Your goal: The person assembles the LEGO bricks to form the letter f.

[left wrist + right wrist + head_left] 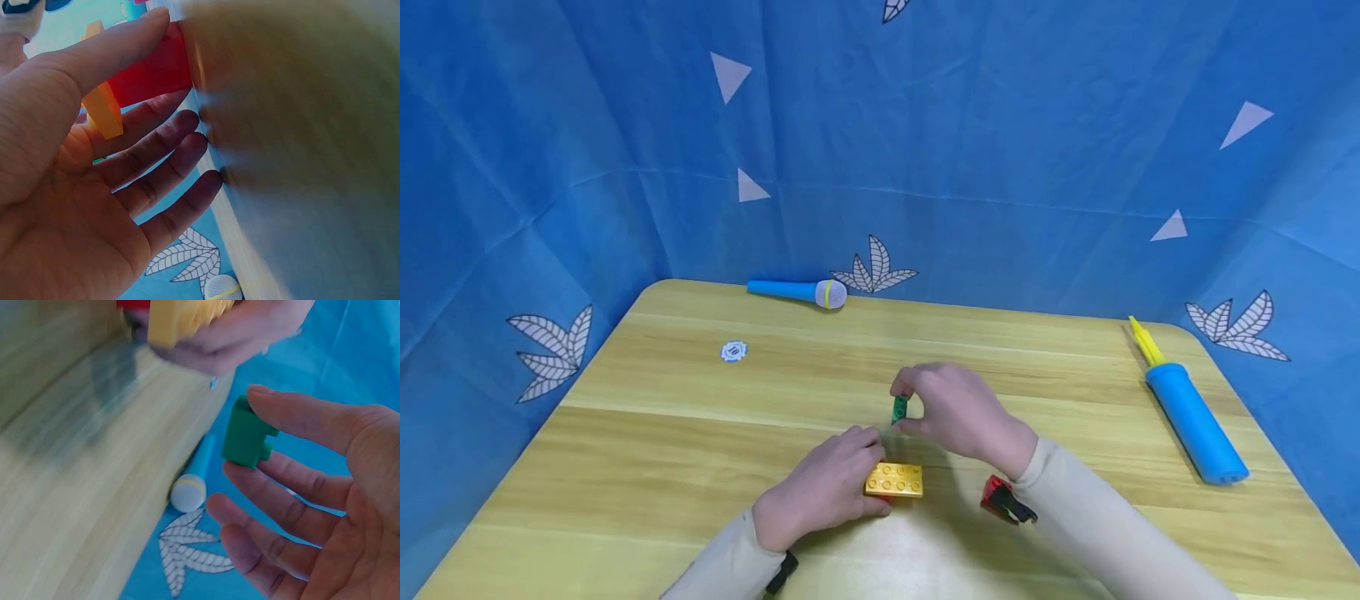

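Note:
My left hand (827,475) grips a red block (150,72), thumb on one side and fingers on the other, low at the table surface. On top of the red block sits a yellow studded brick (895,481), wider than the red part beneath it. My right hand (958,412) pinches a small green brick (245,434) between thumb and fingertips, held up above the table just beyond the yellow brick. The other fingers of the right hand curve loosely below it.
A red piece (992,490) lies by the right wrist, partly behind a black part. At the back edge is a blue toy microphone (790,290), with a round chip (733,351) nearer. A blue hand pump (1197,423) with a yellow nozzle lies at the right. Blue cloth hangs behind.

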Available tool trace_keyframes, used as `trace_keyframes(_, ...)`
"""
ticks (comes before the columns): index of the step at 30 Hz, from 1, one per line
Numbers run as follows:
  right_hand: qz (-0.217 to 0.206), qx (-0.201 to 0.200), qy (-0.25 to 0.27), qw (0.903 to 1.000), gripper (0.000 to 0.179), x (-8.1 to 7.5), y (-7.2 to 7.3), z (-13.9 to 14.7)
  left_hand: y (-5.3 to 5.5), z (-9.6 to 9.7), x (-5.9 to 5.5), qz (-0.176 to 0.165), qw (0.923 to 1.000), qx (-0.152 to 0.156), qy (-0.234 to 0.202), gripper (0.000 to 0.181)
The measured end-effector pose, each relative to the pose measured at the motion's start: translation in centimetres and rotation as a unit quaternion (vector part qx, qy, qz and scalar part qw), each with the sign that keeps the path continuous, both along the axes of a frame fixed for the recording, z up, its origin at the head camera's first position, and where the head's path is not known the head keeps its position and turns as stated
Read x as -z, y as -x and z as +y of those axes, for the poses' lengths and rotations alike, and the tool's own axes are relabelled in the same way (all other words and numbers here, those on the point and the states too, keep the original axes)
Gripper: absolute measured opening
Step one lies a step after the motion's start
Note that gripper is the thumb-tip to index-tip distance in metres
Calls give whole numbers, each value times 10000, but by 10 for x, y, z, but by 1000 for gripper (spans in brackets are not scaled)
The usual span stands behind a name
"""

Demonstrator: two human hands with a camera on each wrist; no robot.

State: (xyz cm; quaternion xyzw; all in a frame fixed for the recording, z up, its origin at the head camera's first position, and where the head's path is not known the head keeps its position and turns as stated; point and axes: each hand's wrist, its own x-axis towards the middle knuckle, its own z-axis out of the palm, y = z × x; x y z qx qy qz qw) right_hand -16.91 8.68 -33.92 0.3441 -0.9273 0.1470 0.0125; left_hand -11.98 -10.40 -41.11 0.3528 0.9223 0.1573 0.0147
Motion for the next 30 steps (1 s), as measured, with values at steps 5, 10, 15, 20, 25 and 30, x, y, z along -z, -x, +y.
trace_keyframes(5, -130, -149, -195, 9996, 33, -4, -23, 1, 1, 1, 0, 6, 10000, -15, -57, 42)
trace_keyframes(10, -299, -287, -434, 9982, 32, -5, -39, -4, 0, 1, 1, 23, 9999, 31, -108, 39)
trace_keyframes(15, -275, -376, -637, 9969, 33, -4, -45, -7, 0, 0, 1, 39, 9997, 74, -219, 42)
trace_keyframes(20, -313, -363, -747, 9961, 33, -1, -46, -8, -1, 1, 3, 138, 9995, 129, -251, 45)
trace_keyframes(25, -250, -368, -725, 9964, 33, 1, -47, -9, -1, 0, 3, 172, 9992, 169, -310, 43)
trace_keyframes(30, -222, -337, -670, 9969, 36, 1, -48, -10, -1, 0, 4, 180, 9990, 167, -374, 41)
